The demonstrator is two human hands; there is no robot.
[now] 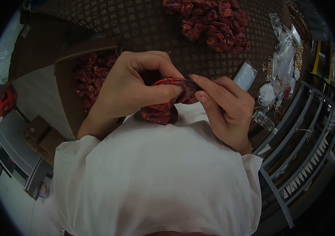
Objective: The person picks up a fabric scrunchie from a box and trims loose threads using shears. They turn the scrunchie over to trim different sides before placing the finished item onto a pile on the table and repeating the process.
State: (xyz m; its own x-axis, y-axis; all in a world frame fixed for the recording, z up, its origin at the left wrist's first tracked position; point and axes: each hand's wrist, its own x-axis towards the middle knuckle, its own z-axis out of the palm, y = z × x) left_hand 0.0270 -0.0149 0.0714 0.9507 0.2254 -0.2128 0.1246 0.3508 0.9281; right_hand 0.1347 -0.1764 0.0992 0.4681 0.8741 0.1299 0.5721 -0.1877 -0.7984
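Observation:
Close in front of my chest, a red patterned fabric scrunchie [161, 112] is held between both hands. My left hand [136, 84] pinches its upper edge between thumb and forefinger, and the fabric curls down below the thumb. At the scrunchie's right end, the thumb and forefinger of my right hand [226, 104] close on a thin dark piece [191, 85] that meets the fabric. What this dark piece is I cannot tell. The other right fingers are curled in. Beyond the hands, a pile of similar red scrunchies [214, 23] lies on the brown patterned cloth [143, 27].
An open cardboard box [66, 90] on the left holds more red scrunchies. Right of my hands lie a clear-wrapped packet [245, 74] and crumpled plastic bags [283, 59]. A grey metal rack [293, 137] stands at the right, and a red container [6, 101] at far left.

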